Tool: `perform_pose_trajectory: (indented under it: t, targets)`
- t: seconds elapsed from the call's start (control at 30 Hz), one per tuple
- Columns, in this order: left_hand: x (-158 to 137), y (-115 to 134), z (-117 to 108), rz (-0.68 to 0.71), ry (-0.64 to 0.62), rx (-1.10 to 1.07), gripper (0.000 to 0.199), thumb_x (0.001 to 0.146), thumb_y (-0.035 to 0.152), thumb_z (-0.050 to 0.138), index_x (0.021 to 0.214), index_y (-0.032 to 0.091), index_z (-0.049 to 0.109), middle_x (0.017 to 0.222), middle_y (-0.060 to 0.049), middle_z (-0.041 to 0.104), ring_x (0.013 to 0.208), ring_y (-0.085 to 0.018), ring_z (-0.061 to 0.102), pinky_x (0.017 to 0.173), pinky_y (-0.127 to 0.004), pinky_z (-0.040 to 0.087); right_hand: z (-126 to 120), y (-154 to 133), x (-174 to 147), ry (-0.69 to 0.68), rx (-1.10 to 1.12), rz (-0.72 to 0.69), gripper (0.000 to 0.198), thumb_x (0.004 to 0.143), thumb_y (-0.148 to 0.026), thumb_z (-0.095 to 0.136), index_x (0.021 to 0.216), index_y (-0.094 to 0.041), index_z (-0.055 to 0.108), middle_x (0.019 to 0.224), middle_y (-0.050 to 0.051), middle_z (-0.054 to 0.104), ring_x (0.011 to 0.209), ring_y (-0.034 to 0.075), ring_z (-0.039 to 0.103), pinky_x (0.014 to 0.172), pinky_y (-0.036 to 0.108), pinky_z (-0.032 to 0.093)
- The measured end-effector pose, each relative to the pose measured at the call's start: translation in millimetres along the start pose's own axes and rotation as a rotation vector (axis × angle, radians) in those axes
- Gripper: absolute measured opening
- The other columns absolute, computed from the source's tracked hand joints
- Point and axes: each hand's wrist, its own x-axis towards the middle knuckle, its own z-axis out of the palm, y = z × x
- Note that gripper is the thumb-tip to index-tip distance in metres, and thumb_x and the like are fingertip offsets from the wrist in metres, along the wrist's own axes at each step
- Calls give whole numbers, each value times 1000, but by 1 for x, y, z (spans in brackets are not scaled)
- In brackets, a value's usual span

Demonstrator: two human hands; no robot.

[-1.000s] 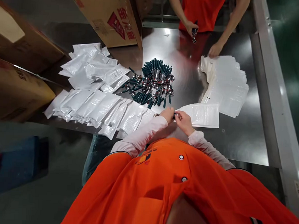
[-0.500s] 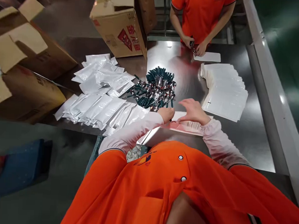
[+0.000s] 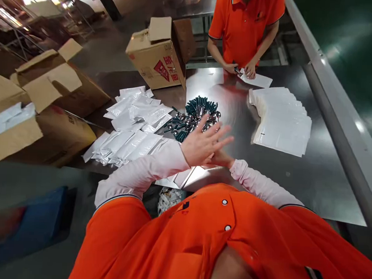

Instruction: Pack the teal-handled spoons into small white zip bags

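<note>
My left hand is raised with its fingers spread towards the right, and nothing shows in it. Partly covered by it, my right hand reaches in from the right, its fingers hidden. Below both hands, a white mailing bag lies at the table's near edge, mostly covered. Just beyond the left hand is a pile of spoons with dark green handles and shiny metal bowls. A heap of white packets lies to the left. To the right, flat white bags are fanned out in a stack.
The metal table ends at a rail on the right. Open cardboard boxes stand at the back and at the left. Across the table, a co-worker in orange handles a white bag.
My left hand has opened, rising over the right hand, which has moved left behind it. The bag is now more covered. The view has shifted, and the co-worker's bag is lifted at one end.
</note>
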Motion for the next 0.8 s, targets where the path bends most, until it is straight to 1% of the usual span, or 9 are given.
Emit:
perform_pose_trajectory:
  t: [0.07,0.13,0.2,0.3,0.4,0.5,0.57,0.63,0.8]
  targets:
    - [-6,-18,-10,-132,54,-134,58,101,47,55,154,23,50,158,-13,50,149,-35,39,126,-64,13,7,-2,-9,-19,43,-1,50,67,-42,88,105,-15,71,102,9,73,101,28,67,94,44,58]
    - [-10,-31,-3,-201,16,-312,55,107,49,38,150,19,54,152,-14,56,149,-32,42,127,-61,16,12,-4,-20,14,89,11,58,66,-45,88,112,-16,69,106,9,74,99,27,69,95,42,59]
    - [-12,-32,20,-184,-85,-496,55,110,45,26,144,18,61,146,-13,62,148,-28,44,128,-57,17,16,-5,-31,87,149,44,65,64,-47,88,118,-17,67,115,10,73,104,26,70,99,42,58]
    - [-15,-16,65,-137,-226,-725,55,108,48,31,144,19,61,152,-12,57,154,-28,37,130,-54,16,19,-1,-44,100,224,139,59,61,-46,89,110,-18,70,111,10,75,102,27,71,98,43,58]
    - [-24,-5,100,-271,-273,-936,62,104,53,44,155,18,49,160,-13,48,151,-26,41,124,-42,33,13,8,-55,85,231,245,52,60,-45,90,100,-18,73,99,9,76,96,27,72,95,43,58]
    - [-37,-12,118,-432,-348,-1002,57,95,48,58,139,13,65,131,-13,71,119,-26,67,98,-32,52,-2,18,-64,140,212,310,57,55,-45,93,100,-16,75,96,7,75,94,25,70,93,40,57]
    - [-45,-19,122,-502,-379,-934,42,92,40,58,113,10,78,97,-8,78,92,-23,71,81,-29,53,-10,27,-68,165,256,351,62,52,-48,94,102,-17,75,93,4,74,90,23,68,87,37,56]
    - [-48,-20,123,-567,-323,-834,36,93,33,54,100,11,81,84,-6,76,82,-21,69,77,-28,51,-14,36,-70,216,361,392,60,54,-57,91,96,-17,75,87,2,74,84,20,67,83,34,55]
    - [-27,6,130,-568,88,-534,21,89,23,65,103,17,80,106,-11,75,104,-23,67,98,-36,51,-4,52,-68,413,519,421,54,59,-64,87,85,-19,72,83,1,73,83,18,65,88,34,53]
